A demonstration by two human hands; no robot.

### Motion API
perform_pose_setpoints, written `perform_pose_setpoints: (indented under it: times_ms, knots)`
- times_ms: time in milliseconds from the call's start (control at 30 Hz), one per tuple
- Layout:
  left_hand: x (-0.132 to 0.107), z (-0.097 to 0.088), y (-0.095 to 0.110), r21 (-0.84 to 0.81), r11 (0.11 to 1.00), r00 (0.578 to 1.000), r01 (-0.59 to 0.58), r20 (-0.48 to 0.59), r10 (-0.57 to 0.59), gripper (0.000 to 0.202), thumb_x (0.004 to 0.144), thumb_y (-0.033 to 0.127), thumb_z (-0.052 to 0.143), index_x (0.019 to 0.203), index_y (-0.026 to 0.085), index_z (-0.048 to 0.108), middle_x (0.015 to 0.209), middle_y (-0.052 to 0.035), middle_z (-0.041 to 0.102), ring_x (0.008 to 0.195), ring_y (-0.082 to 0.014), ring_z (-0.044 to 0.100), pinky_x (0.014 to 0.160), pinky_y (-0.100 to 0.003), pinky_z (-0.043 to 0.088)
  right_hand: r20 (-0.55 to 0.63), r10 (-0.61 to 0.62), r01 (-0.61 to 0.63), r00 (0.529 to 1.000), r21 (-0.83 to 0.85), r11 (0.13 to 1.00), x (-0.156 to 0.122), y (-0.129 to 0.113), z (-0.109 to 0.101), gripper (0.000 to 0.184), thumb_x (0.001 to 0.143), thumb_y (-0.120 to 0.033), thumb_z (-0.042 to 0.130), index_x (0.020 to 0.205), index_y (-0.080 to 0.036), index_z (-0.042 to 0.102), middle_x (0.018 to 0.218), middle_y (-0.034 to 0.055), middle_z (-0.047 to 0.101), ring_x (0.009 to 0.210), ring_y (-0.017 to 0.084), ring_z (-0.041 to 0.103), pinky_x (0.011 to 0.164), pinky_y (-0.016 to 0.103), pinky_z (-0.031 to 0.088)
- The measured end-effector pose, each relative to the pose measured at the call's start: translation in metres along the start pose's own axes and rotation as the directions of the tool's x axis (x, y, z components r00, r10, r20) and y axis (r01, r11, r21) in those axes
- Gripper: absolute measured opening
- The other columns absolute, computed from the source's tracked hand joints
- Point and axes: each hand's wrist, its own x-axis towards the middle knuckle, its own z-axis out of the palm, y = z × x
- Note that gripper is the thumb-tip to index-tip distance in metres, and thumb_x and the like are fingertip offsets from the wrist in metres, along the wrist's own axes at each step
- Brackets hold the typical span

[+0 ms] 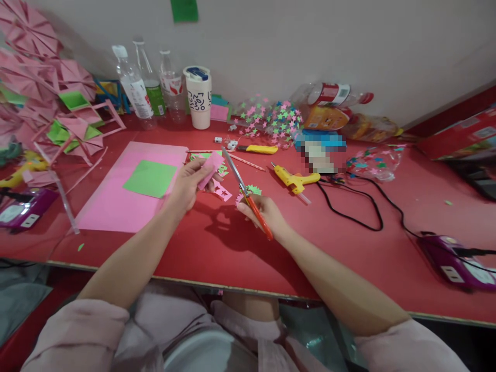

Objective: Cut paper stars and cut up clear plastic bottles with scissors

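Two rolled pale sleeves (81,336) fill the lower corners of the frame. At the centre, the left hand (189,181) is half closed, pinching one small pink paper (211,169); the right hand (267,211) is curled around one pair of scissors (243,188), whose tip is just beside this paper. Cut scraps (223,192) lie beneath and between them — partly hidden, so not countable. Left of centre, one green square (150,179) rests on one pink sheet (104,206), covered partly by the forearm. Right of centre lie one yellow glue gun (295,181) and one yellow cutter (261,149). Three bottles (135,95) and one tumbler (199,103) stand at upper left.
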Motion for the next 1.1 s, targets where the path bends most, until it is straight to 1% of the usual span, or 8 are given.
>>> perform_pose_setpoints:
  times_ms: [67,167,367,467,600,700,967,1100]
  knots:
    - [0.002,-0.003,0.003,-0.048,0.997,0.996,-0.052,-0.079,0.049,0.015,0.074,0.032,0.064,0.075,0.018,0.057,0.056,0.0035,0.063,0.039,-0.0037,0.047,0.038,-0.017,0.034,0.030,-0.026,0.028,0.999,-0.082,0.996,0.001,0.001,0.000,0.052,0.071,-0.070,0.055,0.064,-0.019,0.051,0.054,-0.0022,0.047,0.050,0.011,0.042,0.049,0.026,0.032]
    - [0.003,-0.005,0.006,-0.081,0.992,0.987,-0.099,-0.136,0.088,0.013,0.074,0.030,0.065,0.074,0.019,0.058,0.053,0.0048,0.060,0.038,-0.0028,0.043,0.036,-0.016,0.029,0.049,-0.054,0.062,0.997,-0.179,0.982,0.003,0.003,0.000,0.054,0.071,-0.072,0.053,0.063,-0.019,0.050,0.058,-0.0016,0.046,0.054,0.012,0.040,0.052,0.026,0.031]
    - [0.002,-0.003,0.005,-0.023,0.992,0.987,-0.123,-0.109,0.120,0.012,0.071,0.028,0.067,0.070,0.018,0.061,0.050,0.0045,0.057,0.036,-0.0022,0.039,0.034,-0.017,0.025,0.114,-0.028,0.056,0.993,-0.252,0.966,0.004,0.002,0.000,0.055,0.070,-0.074,0.051,0.063,-0.019,0.048,0.057,-0.0021,0.044,0.054,0.012,0.038,0.052,0.026,0.029]
    - [0.001,-0.003,0.005,-0.015,0.993,0.990,-0.116,-0.088,0.115,0.012,0.071,0.027,0.067,0.067,0.018,0.061,0.050,0.0045,0.057,0.036,-0.0024,0.040,0.033,-0.017,0.025,0.133,-0.023,0.053,0.991,-0.230,0.972,0.002,0.001,0.001,0.055,0.070,-0.074,0.051,0.063,-0.019,0.048,0.058,-0.0026,0.042,0.054,0.011,0.037,0.052,0.025,0.028]
    - [0.004,-0.006,0.008,-0.042,0.988,0.978,-0.151,-0.153,0.143,0.011,0.072,0.027,0.065,0.068,0.018,0.060,0.051,0.0050,0.057,0.035,-0.0020,0.039,0.033,-0.018,0.024,0.122,-0.023,0.045,0.992,-0.185,0.982,0.000,0.001,0.002,0.056,0.070,-0.074,0.051,0.060,-0.020,0.045,0.056,-0.0039,0.038,0.053,0.011,0.034,0.050,0.025,0.027]
    - [0.004,-0.008,0.010,-0.033,0.988,0.975,-0.150,-0.170,0.143,0.011,0.072,0.027,0.064,0.066,0.018,0.059,0.052,0.0049,0.058,0.035,-0.0017,0.038,0.033,-0.018,0.023,0.095,-0.020,0.039,0.995,-0.194,0.980,0.000,0.000,0.001,0.056,0.070,-0.074,0.051,0.057,-0.020,0.042,0.054,-0.0042,0.037,0.051,0.010,0.034,0.049,0.024,0.025]
    - [-0.001,-0.002,0.011,-0.019,0.996,0.994,-0.083,-0.079,0.081,0.012,0.071,0.025,0.066,0.063,0.017,0.061,0.047,0.0042,0.057,0.034,-0.0015,0.037,0.032,-0.017,0.023,0.107,-0.005,0.023,0.994,-0.164,0.986,-0.002,0.000,0.001,0.054,0.070,-0.073,0.053,0.061,-0.019,0.047,0.055,-0.0030,0.042,0.052,0.011,0.039,0.049,0.025,0.029]
    - [-0.001,-0.002,0.013,-0.016,0.997,0.994,-0.074,-0.081,0.073,0.011,0.071,0.023,0.065,0.063,0.017,0.062,0.046,0.0044,0.057,0.033,-0.0012,0.036,0.032,-0.017,0.023,0.123,0.012,0.003,0.992,-0.127,0.992,-0.003,-0.003,0.000,0.053,0.070,-0.072,0.054,0.061,-0.020,0.047,0.055,-0.0027,0.042,0.051,0.012,0.041,0.049,0.025,0.031]
